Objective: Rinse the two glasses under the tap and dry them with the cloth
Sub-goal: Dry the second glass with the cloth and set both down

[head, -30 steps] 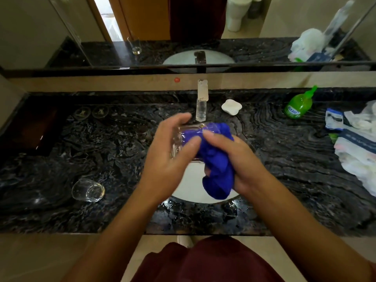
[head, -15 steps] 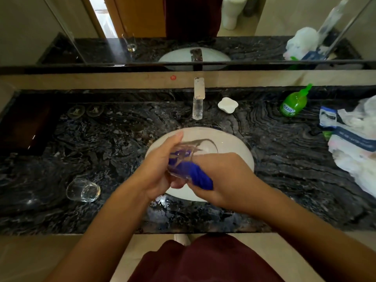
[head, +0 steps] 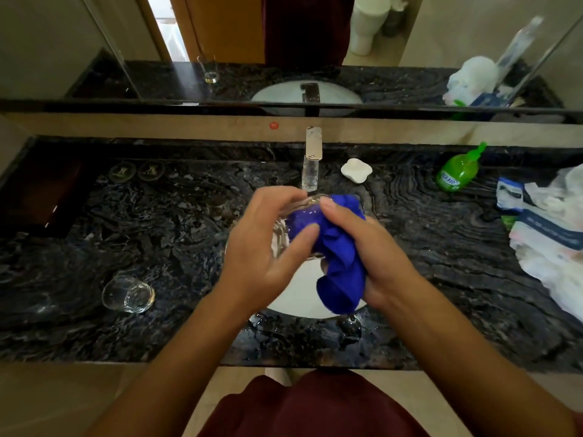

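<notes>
My left hand [head: 262, 247] grips a clear glass [head: 284, 228] above the white basin [head: 303, 298], fingers and thumb curled round its wall. A blue cloth [head: 339, 269] is stuffed into the glass and hangs down from it. My right hand [head: 372, 253] holds that cloth, its thumb pressing the cloth at the glass's mouth. The second glass [head: 127, 294] lies on its side on the dark counter at the left, apart from both hands. The chrome tap [head: 311, 159] stands behind the basin; no water is seen running.
A white soap dish [head: 356, 170] sits right of the tap. A green soap bottle [head: 459, 171] and a heap of plastic bags [head: 555, 228] occupy the counter's right end. A mirror runs along the back. The black marble counter [head: 157, 234] is wet near the basin.
Both hands rose with the glass and cloth toward the tap. More of the blue cloth now hangs out below my right hand. The glass on the counter stayed put.
</notes>
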`<control>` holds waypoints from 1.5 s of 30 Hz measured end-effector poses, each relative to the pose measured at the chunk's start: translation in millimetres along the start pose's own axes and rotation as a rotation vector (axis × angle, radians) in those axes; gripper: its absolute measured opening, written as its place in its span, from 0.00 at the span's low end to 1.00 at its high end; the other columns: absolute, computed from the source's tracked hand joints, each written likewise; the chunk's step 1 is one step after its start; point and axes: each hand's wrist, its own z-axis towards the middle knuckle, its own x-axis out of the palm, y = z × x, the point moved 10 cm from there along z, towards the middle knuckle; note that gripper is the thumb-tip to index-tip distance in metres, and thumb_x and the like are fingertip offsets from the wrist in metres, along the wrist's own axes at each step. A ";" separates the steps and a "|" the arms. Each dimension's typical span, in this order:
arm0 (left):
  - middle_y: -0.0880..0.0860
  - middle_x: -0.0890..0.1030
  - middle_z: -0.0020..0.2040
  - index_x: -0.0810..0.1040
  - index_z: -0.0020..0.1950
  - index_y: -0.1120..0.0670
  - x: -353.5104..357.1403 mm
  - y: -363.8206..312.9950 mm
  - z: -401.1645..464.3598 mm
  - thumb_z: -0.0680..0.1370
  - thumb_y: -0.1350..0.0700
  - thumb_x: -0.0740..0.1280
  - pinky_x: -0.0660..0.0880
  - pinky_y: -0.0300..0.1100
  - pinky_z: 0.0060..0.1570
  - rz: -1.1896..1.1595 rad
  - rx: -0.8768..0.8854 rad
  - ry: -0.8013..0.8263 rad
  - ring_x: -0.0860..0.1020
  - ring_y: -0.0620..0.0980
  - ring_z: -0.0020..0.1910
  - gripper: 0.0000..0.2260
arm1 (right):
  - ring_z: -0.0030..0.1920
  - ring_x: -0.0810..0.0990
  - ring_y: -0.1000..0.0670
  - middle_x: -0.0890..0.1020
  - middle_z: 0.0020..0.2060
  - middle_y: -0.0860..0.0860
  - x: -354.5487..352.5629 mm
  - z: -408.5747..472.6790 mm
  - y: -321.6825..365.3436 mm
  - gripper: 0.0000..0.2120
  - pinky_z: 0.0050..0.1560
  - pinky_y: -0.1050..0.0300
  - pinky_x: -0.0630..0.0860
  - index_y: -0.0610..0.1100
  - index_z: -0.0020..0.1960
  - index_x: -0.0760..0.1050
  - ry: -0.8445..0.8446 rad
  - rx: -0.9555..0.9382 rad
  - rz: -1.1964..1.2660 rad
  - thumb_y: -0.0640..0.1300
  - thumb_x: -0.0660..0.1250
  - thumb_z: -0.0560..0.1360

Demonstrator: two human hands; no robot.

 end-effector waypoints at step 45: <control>0.51 0.82 0.58 0.78 0.61 0.42 19.0 -5.9 13.8 0.80 0.44 0.65 0.81 0.49 0.51 -0.302 -0.193 0.111 0.82 0.50 0.55 0.11 | 0.28 0.81 0.56 0.84 0.31 0.53 -12.4 -23.5 21.5 0.06 0.29 0.63 0.77 0.50 0.41 0.86 0.032 -0.183 -0.145 0.42 0.72 0.74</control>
